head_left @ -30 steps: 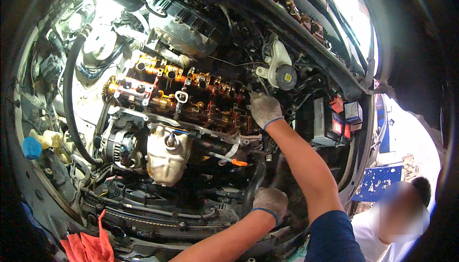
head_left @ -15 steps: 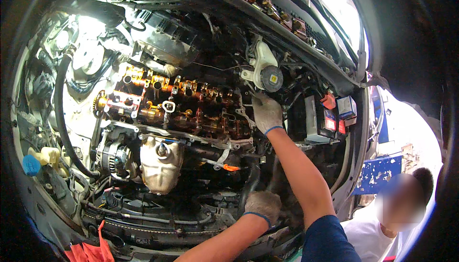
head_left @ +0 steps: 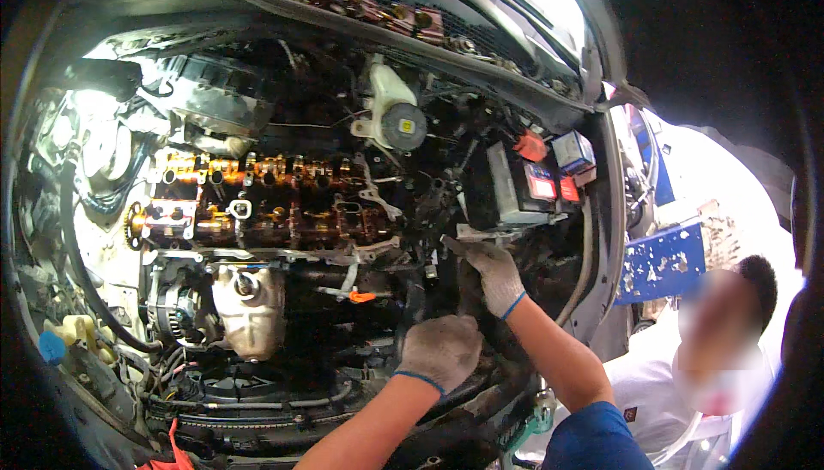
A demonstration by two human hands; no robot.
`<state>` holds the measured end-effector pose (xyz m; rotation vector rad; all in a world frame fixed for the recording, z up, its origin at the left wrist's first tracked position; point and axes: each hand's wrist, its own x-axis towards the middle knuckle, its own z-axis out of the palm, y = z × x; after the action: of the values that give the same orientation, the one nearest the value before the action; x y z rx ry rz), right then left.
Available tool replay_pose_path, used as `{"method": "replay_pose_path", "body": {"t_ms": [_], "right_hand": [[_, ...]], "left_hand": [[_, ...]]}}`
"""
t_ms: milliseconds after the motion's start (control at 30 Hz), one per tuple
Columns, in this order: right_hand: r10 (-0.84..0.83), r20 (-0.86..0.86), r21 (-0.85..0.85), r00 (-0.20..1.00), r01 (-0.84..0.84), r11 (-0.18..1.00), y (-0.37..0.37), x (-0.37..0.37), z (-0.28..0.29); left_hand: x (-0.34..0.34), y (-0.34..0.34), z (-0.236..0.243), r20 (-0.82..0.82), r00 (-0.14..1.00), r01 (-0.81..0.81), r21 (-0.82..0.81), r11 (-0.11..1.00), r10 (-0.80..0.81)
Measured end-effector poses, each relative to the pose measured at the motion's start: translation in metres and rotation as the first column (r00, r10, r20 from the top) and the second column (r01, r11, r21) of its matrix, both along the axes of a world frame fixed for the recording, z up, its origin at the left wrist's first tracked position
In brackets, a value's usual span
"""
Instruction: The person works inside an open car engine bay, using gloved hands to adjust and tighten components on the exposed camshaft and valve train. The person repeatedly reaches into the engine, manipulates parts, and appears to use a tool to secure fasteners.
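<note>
My left hand (head_left: 442, 351), in a whitish work glove with a blue cuff, is down at the front of a car's engine bay, beside a black hose (head_left: 413, 294). Its fingers curl down out of sight, and what they grip is hidden. Just above and to the right, my right hand (head_left: 493, 274), gloved alike, reaches in below the battery (head_left: 515, 182). Its fingers are drawn together at a small, dark-and-light part too small to name. To the left lies the uncovered engine top (head_left: 275, 200), with its camshafts exposed and oily brown.
A white fluid reservoir (head_left: 390, 97) with a black cap stands behind. An orange dipstick handle (head_left: 363, 297) sticks out near the exhaust heat shield (head_left: 249, 311). Loose metal parts (head_left: 378, 11) lie along the windscreen cowl. A person in white (head_left: 652, 410) is close on the right.
My right hand has come away from beside the reservoir, toward me and closer to my left hand. My left hand has shifted slightly right against the engine. The whole view has swung right.
</note>
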<state>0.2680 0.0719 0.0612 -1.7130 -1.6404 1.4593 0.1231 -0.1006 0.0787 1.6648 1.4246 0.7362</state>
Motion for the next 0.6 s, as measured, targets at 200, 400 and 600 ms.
{"method": "replay_pose_path", "body": {"t_ms": [200,400,600], "right_hand": [[-0.135,-0.476,-0.343,0.869,-0.042,0.938,-0.045,0.005,0.049],[-0.358,-0.376,-0.555,0.855,0.102,0.826,-0.073,0.003,0.063],[-0.365,-0.429,-0.611,0.826,0.032,0.791,-0.083,0.007,0.055]], "left_hand": [[-0.002,0.01,0.001,0.397,0.759,-0.416,-0.314,0.853,0.516],[-0.002,0.011,0.007,0.649,0.388,-0.467,-0.473,0.747,0.654],[-0.002,0.011,0.009,0.646,0.421,-0.466,-0.448,0.763,0.636]]}}
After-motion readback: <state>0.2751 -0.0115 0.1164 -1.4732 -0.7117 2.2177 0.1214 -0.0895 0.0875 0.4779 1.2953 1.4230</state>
